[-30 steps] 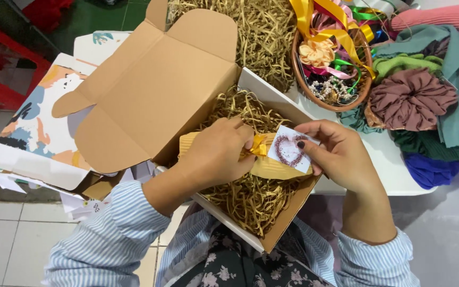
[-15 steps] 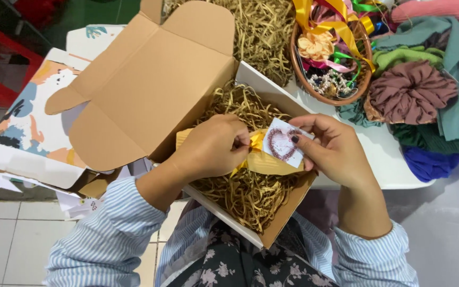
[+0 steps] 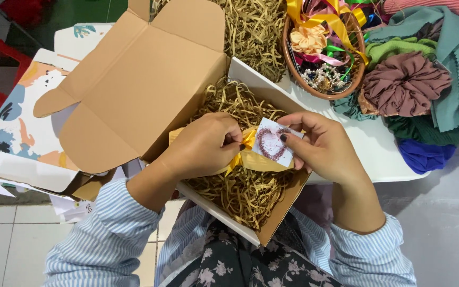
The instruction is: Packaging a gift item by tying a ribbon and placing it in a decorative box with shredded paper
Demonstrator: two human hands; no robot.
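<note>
Head view looked straight down on a small white card [image 3: 273,142] with a glittery heart outline, pinched at its right edge by the right hand [image 3: 322,146], thumb and fingers closed on it. The card sat just above a yellow wrapped parcel [image 3: 256,159] and touched the yellow ribbon [image 3: 246,139] tied round it. The left hand [image 3: 203,146] was curled nearly shut over the parcel's left half, fingertips on the ribbon knot; whether it actually gripped the ribbon or only pressed it, cannot tell.

Judgement on handling: the card looked thin, light and bendable, so an edge pinch suited it; the glitter could shed if rubbed. The ribbon looked soft and slick, likely to slip unless held close to the knot. The parcel seemed light and soft-wrapped, best steadied from above or by its long sides.

The parcel lay on tan paper shred [image 3: 240,191] filling an open cardboard box [image 3: 288,199], which rested partly on the person's lap and partly against the white table [image 3: 367,143]. The box lid [image 3: 134,90] was thrown back to the left. Beyond the box, more loose shred [image 3: 256,32] was heaped. A wooden bowl [image 3: 293,69] of ribbons and beads stood to the right of that heap, and a mauve scrunchie [image 3: 405,85] lay on folded green cloth [image 3: 452,58] beside it. Flat printed boxes [image 3: 17,122] lay at left.
</note>
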